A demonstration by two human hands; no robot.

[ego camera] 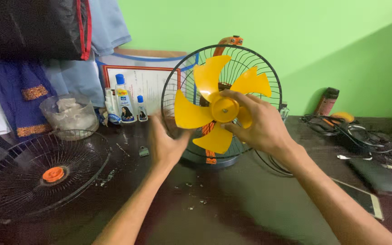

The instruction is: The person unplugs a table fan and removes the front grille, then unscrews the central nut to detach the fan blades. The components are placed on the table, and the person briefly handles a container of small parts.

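A table fan stands on the dark table with its black rear wire guard (268, 72) behind a yellow blade wheel (207, 77). My right hand (259, 124) grips the yellow hub and the lower right blade from the front. My left hand (166, 143) is blurred, fingers spread, at the lower left rim of the guard under the left blade; whether it touches the blade I cannot tell. The fan's round base (216, 162) shows below the blades.
The detached front wire guard (46, 174) with an orange centre cap lies at the left. Behind it stand a clear plastic tub (71, 115), small bottles (123, 102) and a framed paper. Tangled cables (359, 129) and a flat phone (364, 197) lie at the right. Clothes hang upper left.
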